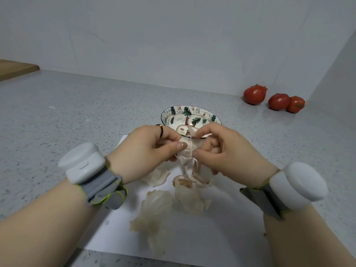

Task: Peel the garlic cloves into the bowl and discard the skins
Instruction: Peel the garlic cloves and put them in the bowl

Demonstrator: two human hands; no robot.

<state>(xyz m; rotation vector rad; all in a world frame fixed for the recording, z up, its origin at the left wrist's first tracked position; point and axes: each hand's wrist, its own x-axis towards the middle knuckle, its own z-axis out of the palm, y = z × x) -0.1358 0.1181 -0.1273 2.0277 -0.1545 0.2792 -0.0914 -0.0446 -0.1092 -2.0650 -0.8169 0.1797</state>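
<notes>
— Where did we hold the garlic clove (185, 152)?
— Just on the near side of the bowl (192, 112), lifted above the white sheet (221, 237). Our left hand (152, 149) clamped it between the thumb and curled fingers (180, 146). Our right hand (223, 151) pinched a flap of skin (190, 134) at its top, fingers curled as well.
— How did it look?
— Pale and papery, mostly wrapped. The thin, see-through flap stood up toward the bowl's near rim.
— And the peelings?
— Loose skins (159, 207) lay heaped on the sheet, on our side of the bowl. Three tomatoes (255, 94) sat beyond the bowl to its right, well apart from it.
</notes>
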